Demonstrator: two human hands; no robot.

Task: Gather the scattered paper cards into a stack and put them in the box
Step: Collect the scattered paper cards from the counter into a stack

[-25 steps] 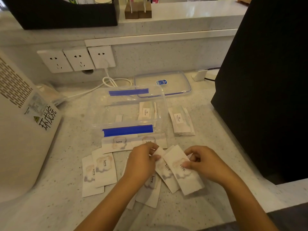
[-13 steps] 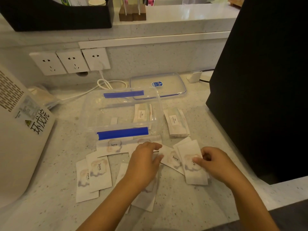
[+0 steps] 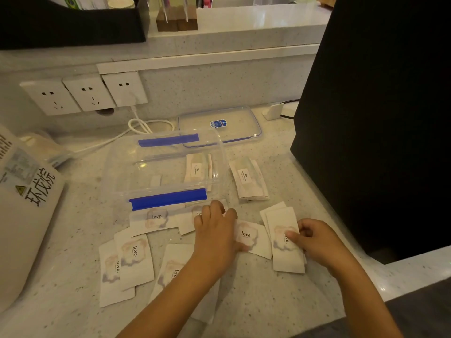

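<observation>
Several white "love." cards lie scattered on the counter in front of a clear plastic box [image 3: 220,167] with blue clips. My right hand [image 3: 313,240] pinches a small stack of cards [image 3: 284,254] at the right. My left hand [image 3: 217,230] lies flat, fingers spread, pressing on one card [image 3: 253,239] just left of that stack. Two overlapping cards [image 3: 131,262] lie at the left, another [image 3: 170,267] runs under my left forearm, and a long one [image 3: 156,218] sits by the box's front. A few cards [image 3: 196,168] rest inside the box.
The box's clear lid [image 3: 219,125] lies behind the box. A separate pile of cards [image 3: 249,179] sits to the right of the box. A black panel [image 3: 378,118] stands at the right, a white appliance [image 3: 24,203] at the left, wall sockets [image 3: 85,93] and a cable behind.
My right hand has pulled its cards away to the right and set them flatter on the counter. My left hand has let go of that bunch and come down on a single card.
</observation>
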